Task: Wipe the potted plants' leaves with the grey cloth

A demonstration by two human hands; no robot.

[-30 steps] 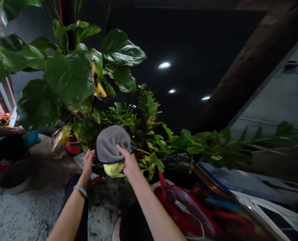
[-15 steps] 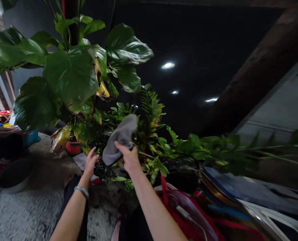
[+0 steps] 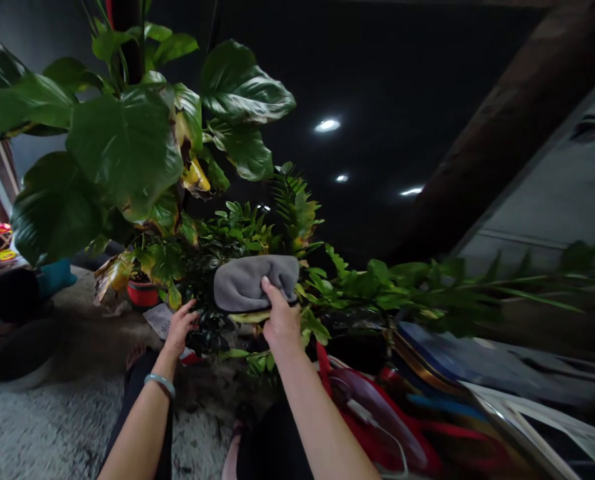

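A folded grey cloth (image 3: 250,283) with a yellowish underside is in my right hand (image 3: 282,323), thumb on top, held level before the small plants. To its left, my left hand (image 3: 180,328) has its fingers apart and holds nothing; a pale bracelet (image 3: 160,383) circles that wrist. Dark leaves (image 3: 215,323) lie just beyond the left fingers. A large-leaved plant (image 3: 125,147) rises at the upper left, above a red pot (image 3: 143,293). Leafy green stems (image 3: 367,287) spread to the right of the cloth.
A red bag (image 3: 377,407) with a white cable lies at the lower right, beside stacked flat items (image 3: 502,373). At the left are a dark basin (image 3: 22,353) and part of another person (image 3: 10,293). A printed paper (image 3: 158,321) lies near the pot.
My right hand has moved slightly right and down, and the cloth has turned from steeply tilted to nearly level. My left hand stays open. The view has shifted slightly.
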